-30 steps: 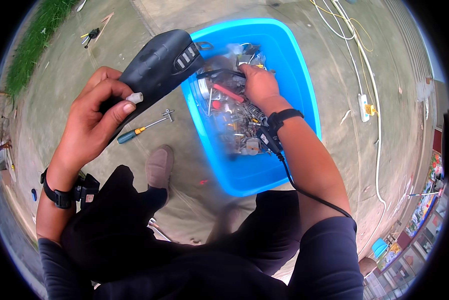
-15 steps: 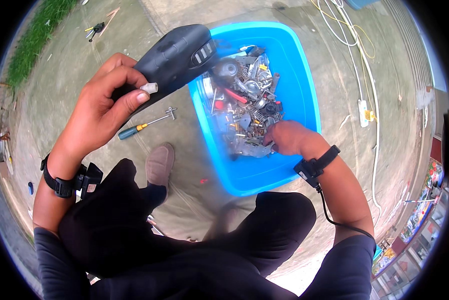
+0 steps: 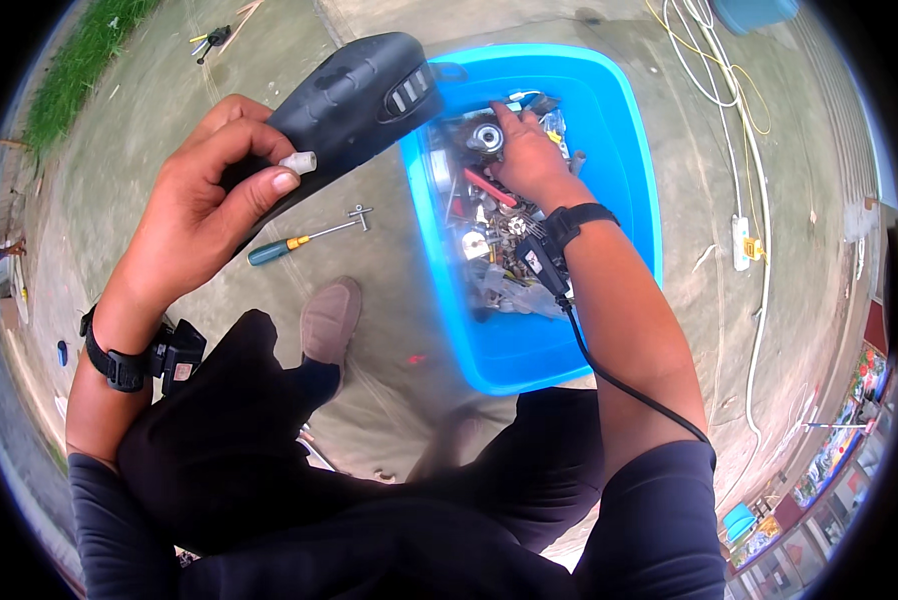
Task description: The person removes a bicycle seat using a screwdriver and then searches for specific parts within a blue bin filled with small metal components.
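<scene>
My left hand (image 3: 204, 195) is closed, with a small white plastic sleeve (image 3: 300, 162) pinched between thumb and finger. The same hand also holds a long black plastic housing (image 3: 354, 100) with a slotted end, tilted up over the left side of a blue plastic tub (image 3: 637, 170). Inside the tub, my right hand (image 3: 534, 155) is among loose metal hardware (image 3: 509, 225), its visible fingers extended and apart. It lies right beside a round metal part (image 3: 487, 138), though whether it touches that part I cannot tell. A red-handled piece (image 3: 489, 188) lies just below the hand.
On the concrete left of the tub lies a screwdriver (image 3: 281, 249) with a green and yellow handle, near a small metal T-shaped piece (image 3: 360, 217). White cables and a power strip (image 3: 741, 243) run along the right. Small tools (image 3: 211, 42) lie at the upper left.
My right hand has moved from the tub's near right side to its far left, beside the round metal part. My left hand keeps hold of the sleeve and the black housing.
</scene>
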### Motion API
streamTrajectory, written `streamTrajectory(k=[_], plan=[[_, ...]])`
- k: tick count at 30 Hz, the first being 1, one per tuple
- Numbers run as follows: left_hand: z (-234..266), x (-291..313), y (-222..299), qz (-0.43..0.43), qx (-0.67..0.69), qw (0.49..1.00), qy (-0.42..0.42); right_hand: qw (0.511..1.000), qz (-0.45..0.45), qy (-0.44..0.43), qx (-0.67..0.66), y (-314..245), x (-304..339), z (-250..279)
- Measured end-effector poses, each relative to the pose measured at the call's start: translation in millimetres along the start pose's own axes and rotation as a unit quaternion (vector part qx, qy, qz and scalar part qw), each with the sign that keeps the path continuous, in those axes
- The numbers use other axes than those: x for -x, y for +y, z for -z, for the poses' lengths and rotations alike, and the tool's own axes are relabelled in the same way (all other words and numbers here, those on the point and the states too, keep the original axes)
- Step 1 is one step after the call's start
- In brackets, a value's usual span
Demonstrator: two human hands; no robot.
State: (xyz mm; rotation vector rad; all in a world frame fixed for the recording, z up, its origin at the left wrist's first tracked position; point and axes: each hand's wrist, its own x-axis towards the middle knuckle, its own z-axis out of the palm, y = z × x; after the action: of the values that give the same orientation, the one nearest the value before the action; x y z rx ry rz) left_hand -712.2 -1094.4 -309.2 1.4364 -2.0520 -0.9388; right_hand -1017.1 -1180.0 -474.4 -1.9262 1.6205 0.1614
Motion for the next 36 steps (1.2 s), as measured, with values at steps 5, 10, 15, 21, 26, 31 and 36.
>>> streamTrajectory(k=[5,10,15,21,26,31,36], plan=[[0,-1,1,-0.005,-0.018,1.000,-0.004,0.997,-0.004,0.052,-0.054,12,-2,-16],[-2,-1,1,-0.007,-0.018,1.000,-0.012,0.996,-0.016,0.007,-0.085,12,0,-11],[-3,-4,3,-0.013,-0.024,0.999,-0.016,0.992,0.037,0.000,-0.118,26,7,-2],[-7,-6,2,-0.017,-0.022,0.999,-0.017,0.984,0.110,-0.120,-0.069,61,24,5],[-5,-8,0,-0.020,-0.021,0.999,-0.020,0.946,0.146,-0.252,0.142,61,72,5],[-6,-11,0,-0.012,-0.015,0.999,-0.027,0.934,0.124,-0.280,0.185,58,85,11],[-8,-14,-3,-0.027,-0.024,0.999,-0.024,0.978,0.184,-0.023,0.099,22,53,-6]])
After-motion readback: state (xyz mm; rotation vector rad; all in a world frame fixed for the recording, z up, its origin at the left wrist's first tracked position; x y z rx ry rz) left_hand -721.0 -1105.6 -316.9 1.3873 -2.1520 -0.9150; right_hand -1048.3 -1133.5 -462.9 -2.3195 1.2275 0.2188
